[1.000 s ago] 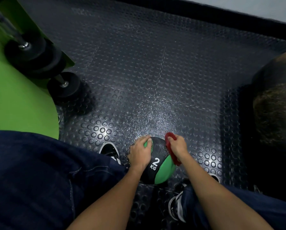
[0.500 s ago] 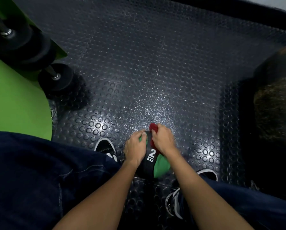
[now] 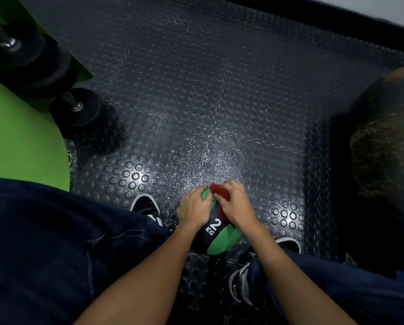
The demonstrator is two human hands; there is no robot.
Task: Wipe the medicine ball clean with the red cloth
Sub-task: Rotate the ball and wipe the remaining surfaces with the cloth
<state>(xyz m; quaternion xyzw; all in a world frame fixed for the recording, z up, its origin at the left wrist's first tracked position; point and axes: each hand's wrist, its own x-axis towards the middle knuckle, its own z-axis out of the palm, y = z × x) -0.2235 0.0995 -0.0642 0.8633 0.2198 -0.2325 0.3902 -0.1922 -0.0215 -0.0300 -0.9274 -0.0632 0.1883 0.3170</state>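
Since the frame a second back, the right hand [image 3: 236, 205] and the red cloth [image 3: 219, 192] had travelled from the ball's right flank up onto its top, ending just beside the left fingertips.

Left hand [image 3: 194, 209]: lay over the upper left of the medicine ball [image 3: 217, 238], fingers curled round it in a grip.

Right hand: held the red cloth bunched under curled fingers and pressed it against the top of the ball. A fold of red also showed under the hand, just beside the white "2 KG" mark.

Ball: black with green panels, low centre of the head view, between the left shoe [image 3: 146, 206] and the right shoe [image 3: 241, 285]. I could not tell whether it sat on the studded floor [image 3: 196, 90] or was held just off it.

Surroundings: a black dumbbell [image 3: 79, 111] lay on the floor at the left, touching the edge of a green surface [image 3: 20, 148]. At the right edge I logged a large dark rounded object [image 3: 384, 137], too blurred to identify.
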